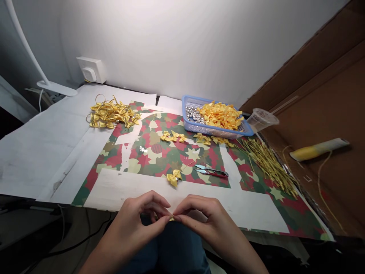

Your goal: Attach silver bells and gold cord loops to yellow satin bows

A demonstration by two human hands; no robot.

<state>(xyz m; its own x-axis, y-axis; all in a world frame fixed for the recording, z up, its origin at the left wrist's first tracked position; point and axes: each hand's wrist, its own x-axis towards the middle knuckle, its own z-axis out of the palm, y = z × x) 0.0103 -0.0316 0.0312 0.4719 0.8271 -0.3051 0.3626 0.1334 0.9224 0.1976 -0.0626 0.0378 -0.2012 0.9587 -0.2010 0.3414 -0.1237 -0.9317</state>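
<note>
On a table covered with patterned paper (159, 152), just past its near edge, the left hand (139, 217) and right hand (199, 215) meet fingertip to fingertip, both pinching a small yellow piece (171, 218) between them, wrists angled inward over the lap.

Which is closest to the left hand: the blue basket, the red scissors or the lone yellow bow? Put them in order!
1. Lone yellow bow, just ahead of the left hand, which pinches a small yellow piece.
2. Red scissors, farther right.
3. Blue basket, at the back right.
</note>
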